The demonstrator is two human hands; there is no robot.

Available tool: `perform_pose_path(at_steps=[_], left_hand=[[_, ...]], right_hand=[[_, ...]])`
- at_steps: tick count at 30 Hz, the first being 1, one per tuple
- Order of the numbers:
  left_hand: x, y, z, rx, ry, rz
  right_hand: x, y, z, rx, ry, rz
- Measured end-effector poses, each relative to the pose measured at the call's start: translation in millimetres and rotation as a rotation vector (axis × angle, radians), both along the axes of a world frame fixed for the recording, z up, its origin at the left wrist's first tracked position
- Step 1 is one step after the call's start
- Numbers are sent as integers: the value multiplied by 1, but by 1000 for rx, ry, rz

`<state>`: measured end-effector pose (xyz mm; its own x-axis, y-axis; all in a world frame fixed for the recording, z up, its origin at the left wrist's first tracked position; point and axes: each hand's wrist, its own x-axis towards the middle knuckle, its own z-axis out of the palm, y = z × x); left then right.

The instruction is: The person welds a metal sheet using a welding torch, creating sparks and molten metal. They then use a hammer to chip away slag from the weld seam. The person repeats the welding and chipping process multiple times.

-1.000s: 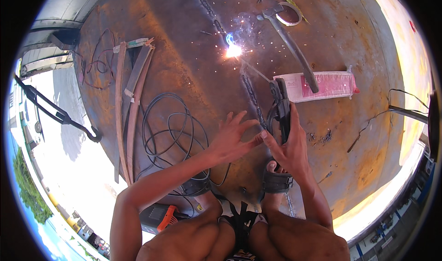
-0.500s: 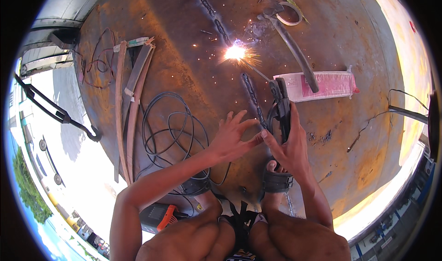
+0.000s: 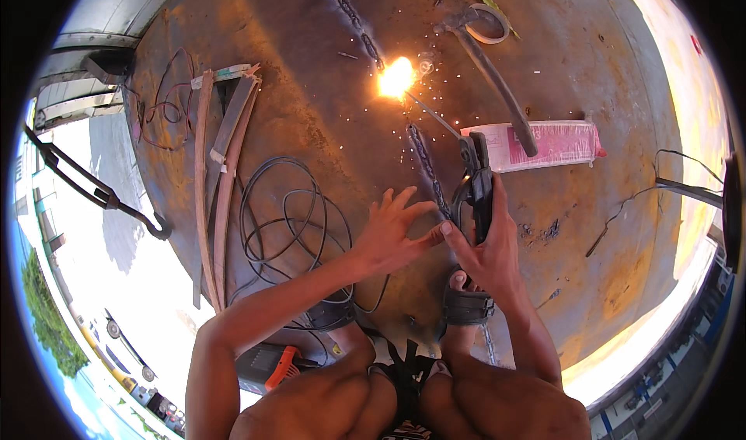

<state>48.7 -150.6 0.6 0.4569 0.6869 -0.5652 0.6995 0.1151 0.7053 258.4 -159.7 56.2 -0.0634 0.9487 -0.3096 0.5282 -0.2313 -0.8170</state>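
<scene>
My right hand [image 3: 491, 247] is closed round a black electrode holder [image 3: 479, 187]. From its jaws a thin welding rod [image 3: 435, 115] slants up and left to a bright welding arc [image 3: 397, 78] with sparks around it. The arc burns on a rusty steel plate [image 3: 326, 121], between an upper weld bead [image 3: 353, 20] and a lower weld bead [image 3: 423, 160]. My left hand [image 3: 398, 226] hovers over the plate with fingers spread and nothing in it. Its thumb reaches close to my right thumb; whether they touch I cannot tell.
A hammer [image 3: 493, 83] rests partly on a pink and white packet [image 3: 544, 143]; a ring [image 3: 489, 24] lies by its head. Coiled black cable [image 3: 291, 215] and wooden strips [image 3: 203, 184] lie left. An orange and black machine [image 3: 272, 366] stands by my leg.
The arc glows more yellow and rounder, with fewer long sparks, and more of the rod shows. My hands have hardly moved. At the far left, a vehicle has shifted down and right.
</scene>
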Motion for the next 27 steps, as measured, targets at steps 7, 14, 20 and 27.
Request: perform_pose_path(at_steps=[7,14,20,27], left_hand=[[5,3,6,-6,37,-50],[6,0,9,-23,46,-43],[5,0,8,-21,49,-39],[4,1,9,-33,51,-49]], right_hand=[[2,-7,1,40,-40,-27],[0,-6,6,-30,-14,-56],[2,-7,2,-33,-49,-18],[1,-6,0,-13,-30,-8]])
